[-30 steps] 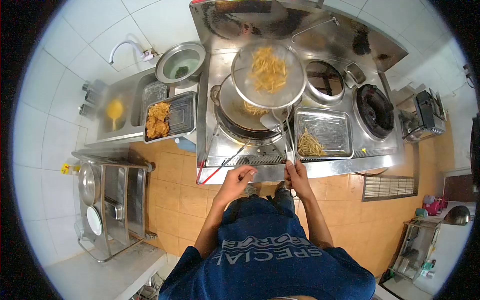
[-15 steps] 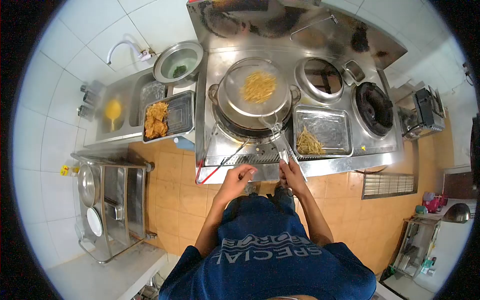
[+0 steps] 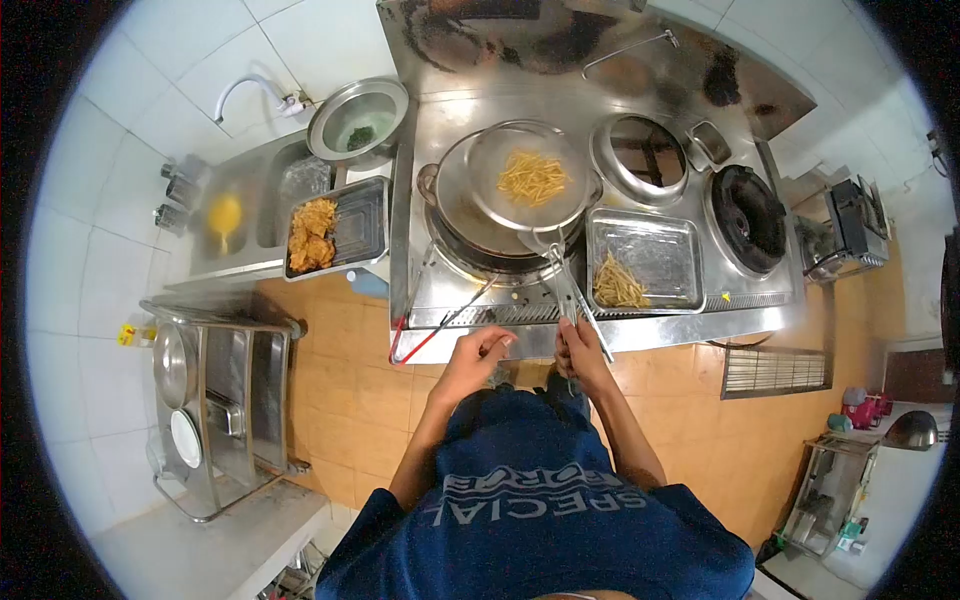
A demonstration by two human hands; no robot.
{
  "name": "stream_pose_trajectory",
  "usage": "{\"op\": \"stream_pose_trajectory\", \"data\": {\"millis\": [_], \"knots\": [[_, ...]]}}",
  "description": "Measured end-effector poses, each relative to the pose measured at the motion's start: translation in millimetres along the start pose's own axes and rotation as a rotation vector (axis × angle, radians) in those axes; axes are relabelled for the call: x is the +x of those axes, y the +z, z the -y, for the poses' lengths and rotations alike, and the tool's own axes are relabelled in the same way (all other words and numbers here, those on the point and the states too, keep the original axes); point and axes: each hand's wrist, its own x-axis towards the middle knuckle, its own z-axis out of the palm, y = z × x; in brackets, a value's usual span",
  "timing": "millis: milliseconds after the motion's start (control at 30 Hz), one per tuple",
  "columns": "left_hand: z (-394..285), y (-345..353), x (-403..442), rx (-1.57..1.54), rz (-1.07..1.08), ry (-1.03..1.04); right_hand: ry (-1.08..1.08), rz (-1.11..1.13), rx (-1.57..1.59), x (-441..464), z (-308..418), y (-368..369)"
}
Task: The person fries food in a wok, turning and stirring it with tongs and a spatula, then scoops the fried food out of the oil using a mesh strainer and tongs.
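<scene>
My right hand [image 3: 583, 352] is wrapped round the handle of a mesh strainer [image 3: 490, 180] and a ladle handle [image 3: 566, 285] beside it. The strainer sits over the wok [image 3: 455, 205] and bears yellow fried strips [image 3: 532, 178]. My left hand [image 3: 477, 362] is curled in front of the stove edge, thumb and fingers close together; whether anything is in them is too small to tell. Right of the wok, a metal tray [image 3: 665, 245] holds more strips [image 3: 618, 283] at its left front. Red-handled tongs [image 3: 430, 335] rest on the stove's left front.
A tray [image 3: 365, 225] of fried pieces [image 3: 312, 235] lies left of the stove, below a bowl [image 3: 330, 120] with greens. A round lidded pot [image 3: 640, 155] and a black burner [image 3: 748, 220] are on the right. A cart [image 3: 245, 400] stands at left.
The strainer has come down from its raised position over the wok and then shifted slightly right; its strips have moved within it. My right hand moved slightly left. My left hand stays nearly still.
</scene>
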Motion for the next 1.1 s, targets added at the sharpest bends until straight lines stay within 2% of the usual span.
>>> {"op": "stream_pose_trajectory", "data": {"millis": [100, 167, 267, 367, 400, 433, 467, 533, 567, 600, 667, 700, 800, 833, 867, 933, 1000, 1067, 1100], "knots": [[5, 1, 3, 0.004, 0.037, -0.033, 0.044, 0.063, -0.066, -2, -8, -8], [17, 10, 4, -0.01, 0.062, -0.058, -0.078, -0.005, -0.069, 8, -23, 1], [29, 41, 17, -0.052, -0.048, 0.053, -0.029, -0.047, 0.026, 12, -28, 15], [14, 66, 29, -0.119, -0.005, -0.06, -0.14, -0.095, 0.043, 11, -50, 23], [-3, 73, 30, -0.227, -0.028, -0.087, -0.197, -0.125, 0.051, 8, -49, 29], [-13, 75, 32, -0.334, -0.048, -0.114, -0.097, -0.086, 0.047, -3, -34, 37], [-5, 75, 37, -0.336, -0.048, -0.115, -0.096, -0.086, 0.046, 3, -42, 36], [12, 76, 46, -0.333, -0.043, -0.104, -0.277, -0.08, -0.062, 15, -60, 33], [13, 79, 45, -0.388, -0.07, -0.064, -0.271, -0.073, -0.07, 13, -64, 31], [12, 79, 43, -0.388, -0.066, -0.067, -0.268, -0.077, -0.069, 9, -62, 32], [11, 76, 41, -0.299, -0.088, -0.084, -0.129, -0.117, -0.143, 4, -57, 36], [8, 75, 41, -0.308, -0.098, -0.039, -0.292, -0.113, -0.233, 4, -59, 37], [1, 65, 38, -0.291, -0.058, -0.098, -0.309, 0.005, -0.207, -1, -57, 29], [1, 61, 40, -0.178, -0.082, 0.027, -0.349, -0.001, -0.309, -4, -50, 25], [5, 55, 43, -0.176, -0.086, 0.026, -0.349, 0.003, -0.308, -3, -47, 17], [-5, 40, 48, -0.316, -0.078, -0.064, -0.034, 0.061, -0.16, -2, -45, 7], [-19, 28, 39, -0.428, -0.094, -0.138, -0.098, 0.043, -0.129, 12, -69, 9], [-26, 14, 36, -0.342, -0.057, -0.201, -0.024, 0.288, -0.134, 28, -103, 19], [-24, 9, 35, -0.333, -0.076, -0.225, 0.139, 0.393, -0.169, 28, -99, 34]]}}
